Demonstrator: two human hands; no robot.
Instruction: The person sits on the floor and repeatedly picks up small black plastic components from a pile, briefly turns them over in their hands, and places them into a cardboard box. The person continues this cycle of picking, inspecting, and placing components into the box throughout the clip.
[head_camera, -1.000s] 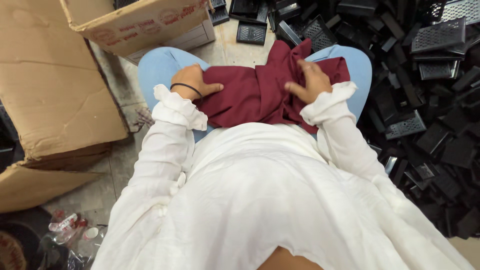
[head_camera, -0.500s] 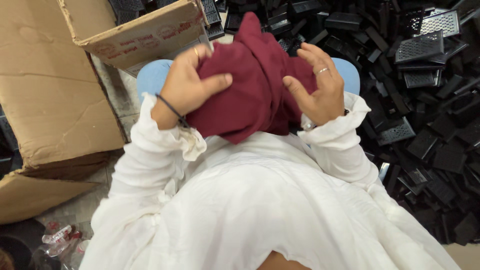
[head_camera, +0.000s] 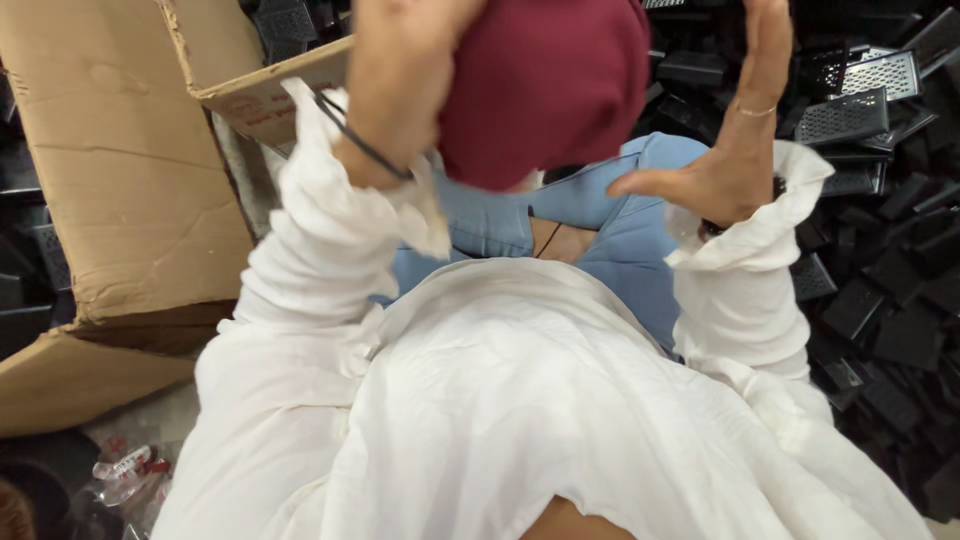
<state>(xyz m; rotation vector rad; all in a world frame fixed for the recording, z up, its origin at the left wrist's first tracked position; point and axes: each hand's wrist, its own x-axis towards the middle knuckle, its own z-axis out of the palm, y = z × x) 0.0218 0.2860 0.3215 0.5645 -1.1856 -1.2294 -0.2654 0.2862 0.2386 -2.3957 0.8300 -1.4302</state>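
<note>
Left hand (head_camera: 400, 60) grips the maroon cloth (head_camera: 545, 85), raised; right hand (head_camera: 735, 130) spread just right of it; cardboard box (head_camera: 120, 180) left, black plastic parts (head_camera: 880, 200) right

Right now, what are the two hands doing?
Left hand: against the dark red cloth; grip cannot be told.
Right hand: open, holding nothing.
</note>
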